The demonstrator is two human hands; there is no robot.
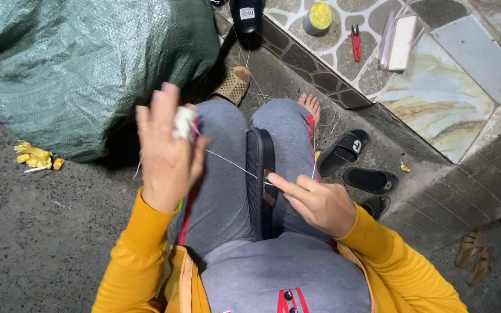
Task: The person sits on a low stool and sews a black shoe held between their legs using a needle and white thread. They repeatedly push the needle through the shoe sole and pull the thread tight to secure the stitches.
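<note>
Stitching a sandal (260, 174) on the lap.
Left hand (166, 152) grips taut thread (230, 162); right hand (318, 203), fingers closed, pins sandal; keep tension even.

Rough dark grey concrete floor (36, 232); raised step of irregular multicoloured stone tiles (436, 98); bulky green woven plastic sack (82, 64) at left; black rubber slide sandals (358, 165) beside the step.
</note>
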